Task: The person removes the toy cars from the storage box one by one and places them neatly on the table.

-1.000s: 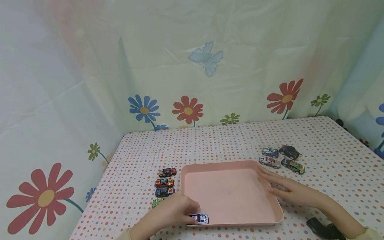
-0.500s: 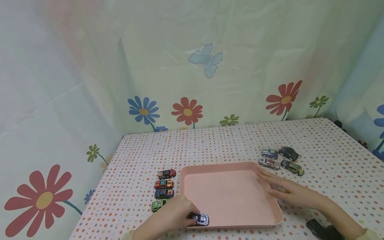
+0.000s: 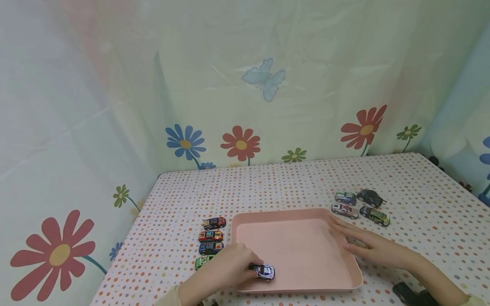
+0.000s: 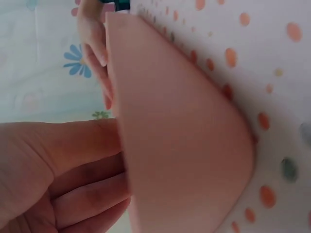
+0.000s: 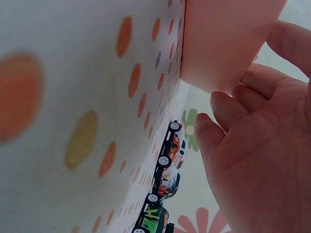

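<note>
A pink tray lies on the dotted table. Over its front left part, my left hand pinches a white and blue toy car by its rear end. In the left wrist view, the tray wall hides the car and the tips of my left hand. My right hand rests on the tray's right rim with its fingers extended. The right wrist view shows the right hand's palm side against the outside of the tray wall.
Left of the tray stands a column of toy cars: a black and red one, a red one, a blue one and a partly covered green one. Several more toy cars cluster behind the right hand. A black object lies under the right forearm.
My left hand has shifted the white and blue toy car a little to the right and away from the tray's front edge. The right hand stays on the rim.
</note>
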`<state>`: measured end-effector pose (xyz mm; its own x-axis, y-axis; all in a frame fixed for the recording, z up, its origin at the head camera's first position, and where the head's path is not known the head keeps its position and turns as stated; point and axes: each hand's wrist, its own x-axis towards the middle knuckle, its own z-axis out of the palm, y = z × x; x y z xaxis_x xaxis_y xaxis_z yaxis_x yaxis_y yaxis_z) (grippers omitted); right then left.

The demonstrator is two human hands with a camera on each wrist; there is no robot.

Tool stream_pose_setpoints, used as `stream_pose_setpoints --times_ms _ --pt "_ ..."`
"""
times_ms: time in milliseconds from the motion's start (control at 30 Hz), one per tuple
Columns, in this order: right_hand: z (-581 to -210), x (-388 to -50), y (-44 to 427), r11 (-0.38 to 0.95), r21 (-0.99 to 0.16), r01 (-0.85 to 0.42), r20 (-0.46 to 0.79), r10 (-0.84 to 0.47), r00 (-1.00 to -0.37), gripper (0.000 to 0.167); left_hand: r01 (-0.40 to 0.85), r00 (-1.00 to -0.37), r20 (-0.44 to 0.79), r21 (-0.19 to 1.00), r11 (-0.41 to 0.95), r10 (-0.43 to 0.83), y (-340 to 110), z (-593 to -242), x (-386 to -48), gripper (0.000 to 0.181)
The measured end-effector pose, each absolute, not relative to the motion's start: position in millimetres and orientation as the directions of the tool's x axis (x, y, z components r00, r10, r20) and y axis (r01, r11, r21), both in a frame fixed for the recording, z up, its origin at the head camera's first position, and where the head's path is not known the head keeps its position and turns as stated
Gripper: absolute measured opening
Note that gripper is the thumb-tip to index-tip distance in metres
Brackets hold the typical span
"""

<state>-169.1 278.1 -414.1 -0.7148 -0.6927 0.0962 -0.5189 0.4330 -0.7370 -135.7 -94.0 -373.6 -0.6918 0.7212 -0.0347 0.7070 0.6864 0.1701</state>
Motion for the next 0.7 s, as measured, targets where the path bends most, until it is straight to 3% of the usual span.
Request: stream_pose_setpoints --times_ms 167,467,700 --pt "-415.3 -168.9 279.3 0.458 -0.729 -0.508 0.077 -0.683 -0.726 0.049 0.703 -0.706 0.007 0.126 0.700 0.708 -101.0 -360.5 -142.2 0.021" --pt "-415.0 -168.6 279.2 0.487 -0.731 -0.478 0.047 -0.663 -0.747 0.049 0.613 -0.784 0.072 0.247 0.751 0.616 -136.7 -340.9 -163.0 0.023" --pt "-413.6 -168.6 277.8 0.476 -0.730 -0.491 0.058 -0.673 -0.738 0.049 0.540 -0.842 0.134 0.241 0.807 0.523 -177.7 -340.0 -174.8 0.025"
